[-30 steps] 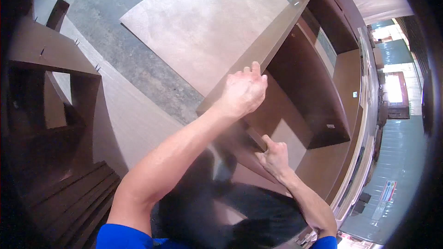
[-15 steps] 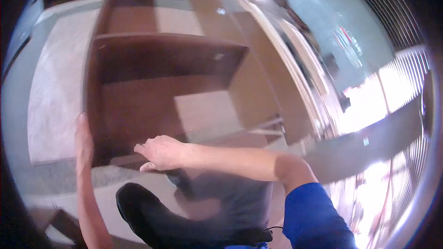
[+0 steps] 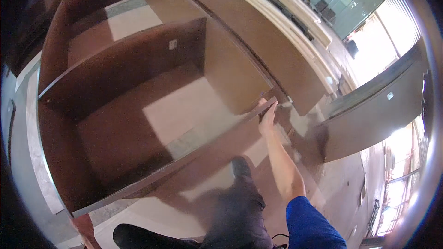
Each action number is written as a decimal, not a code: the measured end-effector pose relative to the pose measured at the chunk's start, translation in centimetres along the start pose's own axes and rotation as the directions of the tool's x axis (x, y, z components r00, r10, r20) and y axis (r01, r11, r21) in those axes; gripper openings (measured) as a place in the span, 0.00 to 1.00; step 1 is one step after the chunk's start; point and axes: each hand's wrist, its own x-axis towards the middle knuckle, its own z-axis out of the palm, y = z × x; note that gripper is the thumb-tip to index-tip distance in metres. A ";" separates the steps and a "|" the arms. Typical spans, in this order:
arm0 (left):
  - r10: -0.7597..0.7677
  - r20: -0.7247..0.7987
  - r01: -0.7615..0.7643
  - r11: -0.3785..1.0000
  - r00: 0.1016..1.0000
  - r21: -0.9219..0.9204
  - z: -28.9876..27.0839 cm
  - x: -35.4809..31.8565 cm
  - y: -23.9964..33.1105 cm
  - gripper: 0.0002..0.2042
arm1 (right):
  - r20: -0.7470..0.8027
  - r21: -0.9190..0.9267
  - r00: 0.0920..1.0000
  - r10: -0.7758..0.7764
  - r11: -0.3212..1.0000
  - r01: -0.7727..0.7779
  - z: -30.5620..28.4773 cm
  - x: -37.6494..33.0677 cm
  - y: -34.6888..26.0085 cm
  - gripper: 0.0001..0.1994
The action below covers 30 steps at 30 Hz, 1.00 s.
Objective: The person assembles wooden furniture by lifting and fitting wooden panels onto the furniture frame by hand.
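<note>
A large dark-brown cabinet frame (image 3: 124,48) lies open side up in front of me, with a cross panel dividing it into compartments. Along its near edge runs a long brown board (image 3: 175,163). My right hand (image 3: 267,119) is closed around the board's right end, by the cabinet's near right corner. At the near left corner, my left hand (image 3: 84,229) grips the board's other end; its fingers are partly hidden by the corner. Sunlight falls across the inside of the near compartment.
Beyond the cabinet's right side lies a brown panel (image 3: 258,32), beside stacked long pale boards (image 3: 318,71). A curved-looking dark panel (image 3: 369,115) stands at the right. My legs and a dark shoe (image 3: 241,168) are close to the near board.
My right hand has swung from the near left middle to the right corner and taken hold of the board. My left hand has come down to the near left corner. The view has turned.
</note>
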 end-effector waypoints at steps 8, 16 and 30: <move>-0.026 -0.105 0.049 0.974 0.994 0.223 3.9 0.5 3.3 0.23 | 0.105 0.099 0.980 0.171 0.978 -0.182 6.7 -4.9 -0.2 0.33; 0.163 -0.269 0.026 0.811 0.949 0.584 7.7 1.1 7.5 0.20 | 0.150 -0.294 0.967 -0.206 0.925 0.243 2.6 -2.2 -1.7 0.23; 0.336 0.782 -0.757 0.605 0.525 0.247 64.8 -10.3 41.1 0.23 | 0.637 -0.173 0.770 0.029 0.979 0.106 -4.3 7.9 9.0 0.26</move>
